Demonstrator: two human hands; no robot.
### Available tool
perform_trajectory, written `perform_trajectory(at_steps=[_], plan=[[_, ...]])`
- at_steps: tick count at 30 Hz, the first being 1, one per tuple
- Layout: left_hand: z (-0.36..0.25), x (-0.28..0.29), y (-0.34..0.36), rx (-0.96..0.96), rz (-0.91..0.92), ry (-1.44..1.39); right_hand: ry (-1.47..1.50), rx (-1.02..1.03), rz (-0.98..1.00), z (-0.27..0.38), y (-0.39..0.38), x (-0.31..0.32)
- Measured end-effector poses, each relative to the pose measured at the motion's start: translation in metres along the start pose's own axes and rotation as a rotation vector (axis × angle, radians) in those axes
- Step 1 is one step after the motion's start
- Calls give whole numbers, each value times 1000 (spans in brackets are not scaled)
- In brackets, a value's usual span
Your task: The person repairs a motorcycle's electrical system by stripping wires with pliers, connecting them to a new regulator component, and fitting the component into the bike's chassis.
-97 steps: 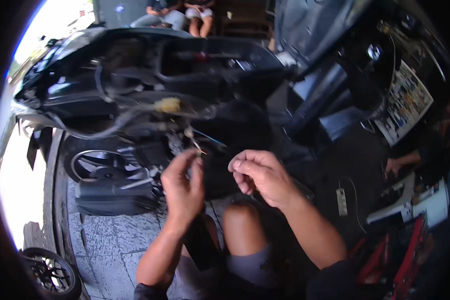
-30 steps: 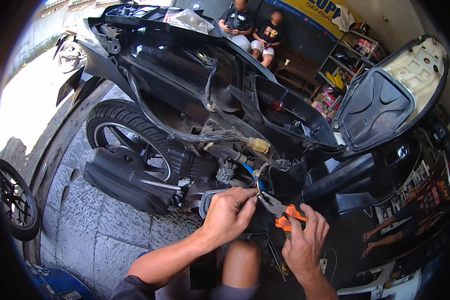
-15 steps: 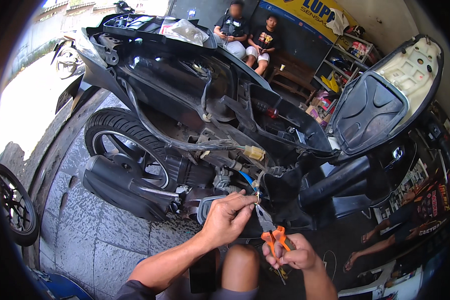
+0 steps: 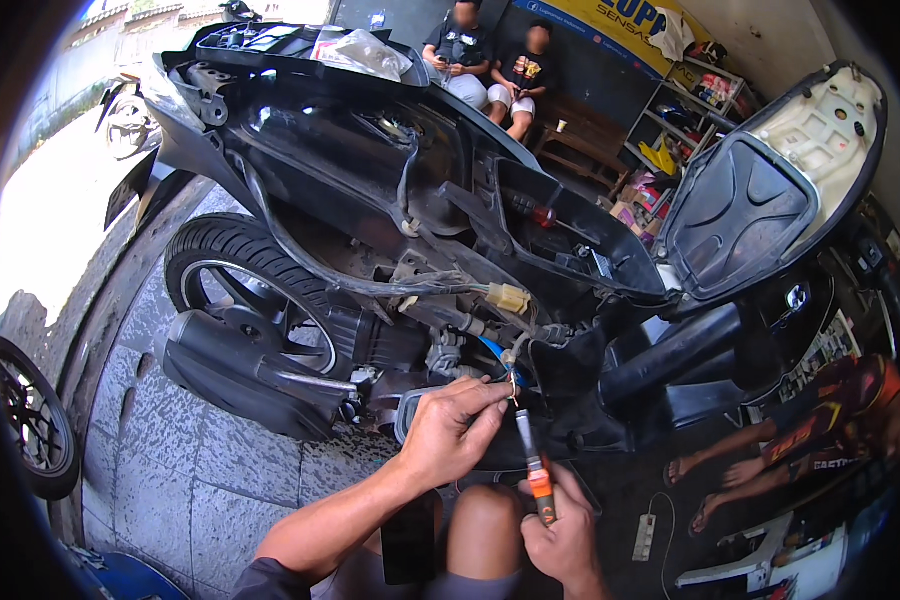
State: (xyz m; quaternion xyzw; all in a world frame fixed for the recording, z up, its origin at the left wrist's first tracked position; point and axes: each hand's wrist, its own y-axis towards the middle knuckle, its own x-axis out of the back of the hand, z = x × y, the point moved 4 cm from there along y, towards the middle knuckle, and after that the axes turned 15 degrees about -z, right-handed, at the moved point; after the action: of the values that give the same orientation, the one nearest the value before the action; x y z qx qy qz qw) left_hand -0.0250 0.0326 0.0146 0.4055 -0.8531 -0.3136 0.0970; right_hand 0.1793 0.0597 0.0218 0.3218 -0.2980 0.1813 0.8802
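Observation:
My left hand (image 4: 455, 428) is closed, its thumb and forefinger pinching a thin wire (image 4: 513, 384) beside the open frame of a black scooter (image 4: 320, 180). In my right hand (image 4: 562, 535) is a pair of pliers (image 4: 538, 474) with orange and dark handles, now seen edge-on. Their grey jaws point up to the wire's end just below my left fingertips; whether they touch it I cannot tell. Above my left hand, a wiring harness (image 4: 370, 291) ends in a cream connector (image 4: 508, 297). A blue wire or tube (image 4: 491, 347) runs close by.
The scooter's seat (image 4: 735, 215) is raised at right. A red-handled screwdriver (image 4: 543, 216) lies in the storage compartment (image 4: 620, 277). The rear wheel (image 4: 255, 270) stands at left. Another person (image 4: 830, 420) is low at right, near a power strip (image 4: 645, 537). A dark phone (image 4: 410, 540) rests on my lap.
My right hand has rolled the pliers from flat to edge-on and moved slightly left and down. My left hand keeps its pinch. The person at right has leaned further into view.

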Motion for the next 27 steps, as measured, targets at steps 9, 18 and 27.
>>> perform_trajectory(at_steps=[9, 18, 27], plan=[[-9, -4, -1, -78, -50, 87, -391, 244, -13, 19, 21, 21], [-12, -3, 1, -82, -50, 76, -497, 262, 6, 22, 27, 24], [-6, -1, 1, -99, -30, 27, 108, 53, 386, -13, 38, 25]])
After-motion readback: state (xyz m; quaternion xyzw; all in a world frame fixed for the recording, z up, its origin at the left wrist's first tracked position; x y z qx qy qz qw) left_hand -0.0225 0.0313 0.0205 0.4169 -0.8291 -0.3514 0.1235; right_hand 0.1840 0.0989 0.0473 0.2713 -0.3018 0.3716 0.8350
